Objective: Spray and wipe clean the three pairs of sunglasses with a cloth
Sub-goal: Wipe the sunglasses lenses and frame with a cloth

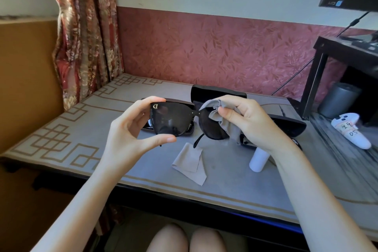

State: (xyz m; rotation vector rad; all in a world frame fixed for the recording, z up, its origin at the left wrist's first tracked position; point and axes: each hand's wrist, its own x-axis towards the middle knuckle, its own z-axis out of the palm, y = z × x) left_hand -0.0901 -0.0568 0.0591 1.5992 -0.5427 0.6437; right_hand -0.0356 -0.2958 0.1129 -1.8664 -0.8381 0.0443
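A pair of black sunglasses (171, 119) is held in the air above the middle of the table (81, 129), dark lenses facing the person. The left hand (131, 129) pinches the outer end of one lens between thumb and fingers. The right hand (249, 120) grips a grey cloth (216, 106), bunched and pressed against the other lens.

On the table, a second grey cloth (189, 161) lies flat toward the front edge. A white bottle (258, 159) sits just to its right, partly hidden by the right wrist. Black open cases (216, 90) lie toward the back edge, behind the hands; their contents cannot be made out clearly. A white game controller (351, 131) rests near the right edge.
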